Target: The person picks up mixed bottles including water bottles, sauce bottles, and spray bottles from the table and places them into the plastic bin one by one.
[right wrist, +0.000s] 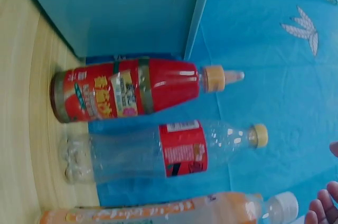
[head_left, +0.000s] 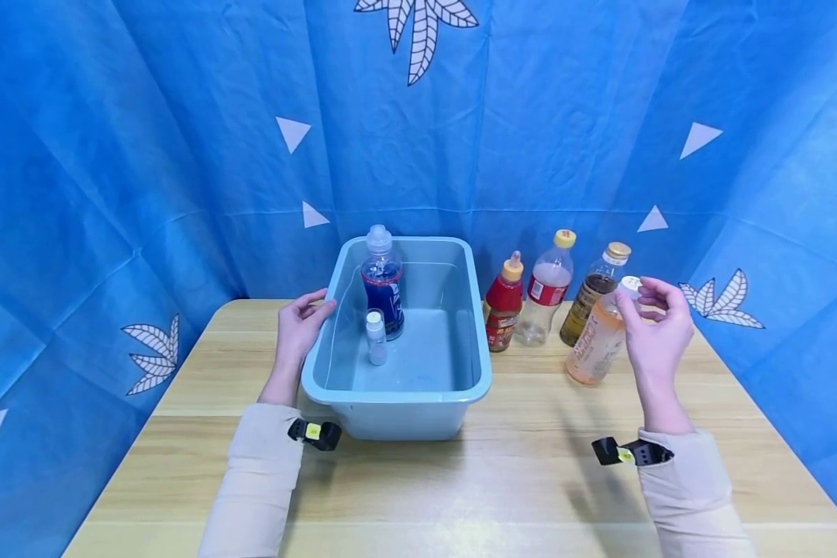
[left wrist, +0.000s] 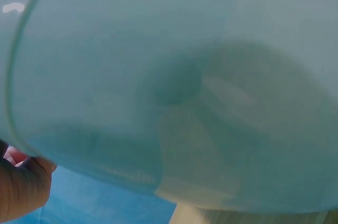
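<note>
A light-blue plastic basin (head_left: pixel 404 418) stands on the table, with my left hand (head_left: pixel 303 325) holding its left rim. In the left wrist view the basin wall (left wrist: pixel 158 76) fills most of the picture, and part of the left hand (left wrist: pixel 26 187) shows at the rim. My right hand (head_left: pixel 659 329) is at the white cap of an upright bottle of orange drink (head_left: pixel 595 345), thumb and fingers around it in the head view. In the right wrist view a small gap shows between the cap (right wrist: pixel 285 207) and the curved fingertips (right wrist: pixel 325 205).
Inside the basin stand a dark-blue bottle (head_left: pixel 384 291) and a small clear bottle (head_left: pixel 376 341). To its right are a red sauce bottle (head_left: pixel 502 310), a clear soda bottle (head_left: pixel 547 291) and a brown-liquid bottle (head_left: pixel 589 298). A blue curtain (head_left: pixel 404 155) hangs behind the table (head_left: pixel 502 480).
</note>
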Demonstrator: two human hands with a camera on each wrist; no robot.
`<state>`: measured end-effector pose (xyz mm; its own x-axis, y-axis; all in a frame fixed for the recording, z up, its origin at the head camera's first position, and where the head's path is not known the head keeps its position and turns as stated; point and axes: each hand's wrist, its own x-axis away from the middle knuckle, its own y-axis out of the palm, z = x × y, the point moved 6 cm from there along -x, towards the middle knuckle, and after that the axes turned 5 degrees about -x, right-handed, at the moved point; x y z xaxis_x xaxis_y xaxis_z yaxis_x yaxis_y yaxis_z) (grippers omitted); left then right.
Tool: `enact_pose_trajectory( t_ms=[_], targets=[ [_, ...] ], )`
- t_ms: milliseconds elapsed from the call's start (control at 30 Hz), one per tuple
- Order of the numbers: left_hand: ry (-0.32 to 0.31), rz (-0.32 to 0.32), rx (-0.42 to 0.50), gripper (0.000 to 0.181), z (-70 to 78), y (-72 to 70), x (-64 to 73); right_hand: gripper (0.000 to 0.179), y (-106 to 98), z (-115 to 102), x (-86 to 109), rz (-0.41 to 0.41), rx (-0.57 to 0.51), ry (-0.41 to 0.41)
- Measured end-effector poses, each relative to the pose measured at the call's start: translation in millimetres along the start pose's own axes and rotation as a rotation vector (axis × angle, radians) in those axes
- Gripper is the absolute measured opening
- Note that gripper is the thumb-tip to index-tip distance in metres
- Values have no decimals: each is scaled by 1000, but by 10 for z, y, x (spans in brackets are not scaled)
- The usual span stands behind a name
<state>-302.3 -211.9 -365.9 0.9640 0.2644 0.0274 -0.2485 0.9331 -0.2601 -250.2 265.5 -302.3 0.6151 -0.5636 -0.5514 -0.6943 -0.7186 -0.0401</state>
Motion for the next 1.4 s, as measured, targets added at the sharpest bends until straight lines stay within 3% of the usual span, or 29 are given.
enact_pose_trajectory(
  t_ms=[300,733,900,967,1067,1333,1367,1400],
  targets=[
    [-5,1,5,44,-1,3,1,42,-80,156,-109,33,92,53],
    [-14,3,4,42,-4,1,-7,50,-16,332,-197,-18,147,149],
    [-6,0,2,44,-3,-1,-8,51,5,444,-222,-31,134,186],
    [-5,-2,-3,45,-3,0,-7,50,7,596,-258,-37,64,192],
    [-5,0,-8,46,-4,1,-6,50,14,695,-269,-47,54,210],
    [-6,2,-7,43,-8,1,-12,48,48,578,-194,-66,133,273],
    [-5,1,-6,44,-6,0,-12,48,44,803,-259,-64,121,251],
    [-3,0,-6,44,-5,0,-13,48,46,811,-262,-68,123,254]
  ],
)
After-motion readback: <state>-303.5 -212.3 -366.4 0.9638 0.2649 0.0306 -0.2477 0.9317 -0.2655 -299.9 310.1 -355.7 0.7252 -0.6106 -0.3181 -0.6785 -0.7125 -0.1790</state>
